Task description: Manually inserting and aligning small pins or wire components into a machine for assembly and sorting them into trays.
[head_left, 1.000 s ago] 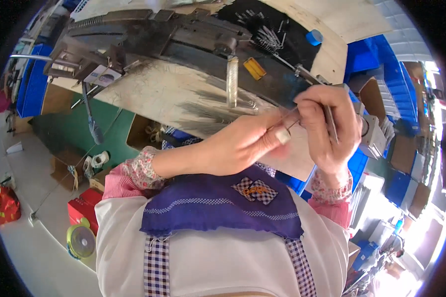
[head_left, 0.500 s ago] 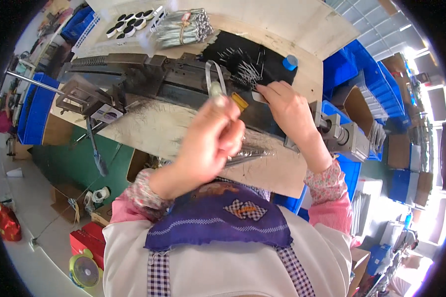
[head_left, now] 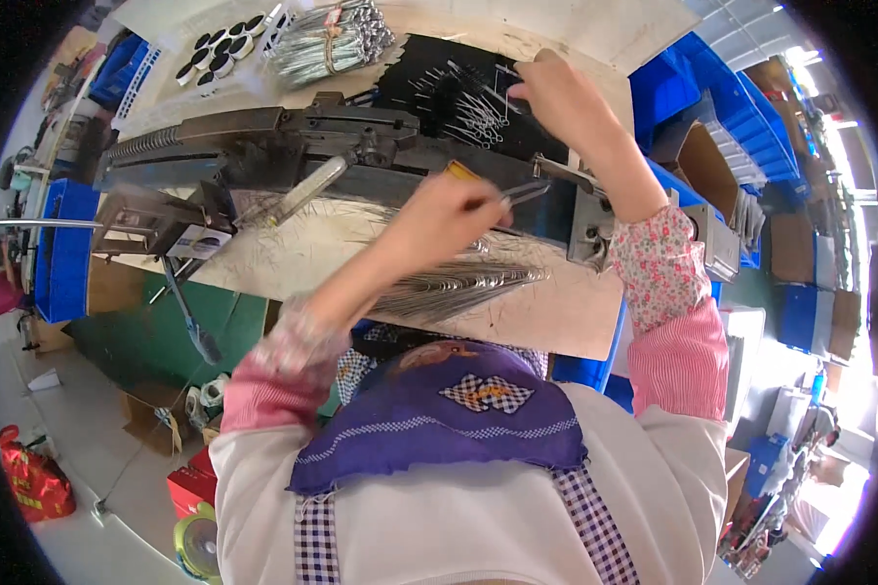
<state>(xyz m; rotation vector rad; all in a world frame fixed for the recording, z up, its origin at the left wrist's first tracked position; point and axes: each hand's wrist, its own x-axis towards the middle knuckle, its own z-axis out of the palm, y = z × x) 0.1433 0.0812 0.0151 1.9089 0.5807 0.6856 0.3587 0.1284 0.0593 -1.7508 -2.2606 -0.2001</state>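
Note:
My right hand reaches over the black cloth at the back of the bench. Its thumb and forefinger are apart beside thin metal pins; nothing shows clearly between them. A pile of small ring-ended metal pins lies on that cloth. My left hand, slightly blurred, is closed in front of the long dark metal machine. A thin shiny piece shows next to its fingertips; whether they hold it I cannot tell. Near my left wrist lies a heap of thin metal wires.
A lever with a pale translucent handle slants out from the machine. A wire-tied bundle of metal rods and a white basket stand behind it. Blue bins are at the right. A clamp-like metal block sits at the bench's right end.
My right hand has moved from the machine up over the pins on the cloth. My left hand has dropped away from the lever toward the right; the lever now leans left.

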